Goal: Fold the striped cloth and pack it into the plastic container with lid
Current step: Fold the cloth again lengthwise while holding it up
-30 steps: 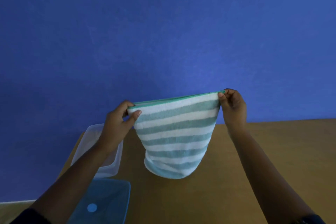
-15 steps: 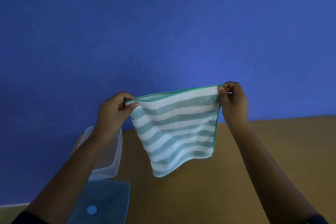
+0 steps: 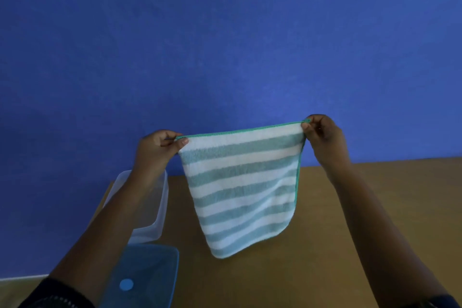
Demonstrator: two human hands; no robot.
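Note:
The striped cloth [image 3: 242, 190], white and teal with a green hem, hangs flat in the air above the wooden table [image 3: 325, 245]. My left hand [image 3: 156, 149] pinches its top left corner and my right hand [image 3: 322, 136] pinches its top right corner. The cloth's lower edge hangs close above the table. The clear plastic container [image 3: 155, 207] stands open at the left, partly hidden behind my left forearm. Its blue lid [image 3: 147, 275] lies flat in front of it, nearer to me.
A blue wall [image 3: 225, 45] rises directly behind the table. The table's left edge runs just beside the container and lid. Bare wood lies under and to the right of the cloth.
The cloth went from a doubled, rounded hang to a single flat sheet stretched between both hands. Both hands rose slightly and moved a little apart.

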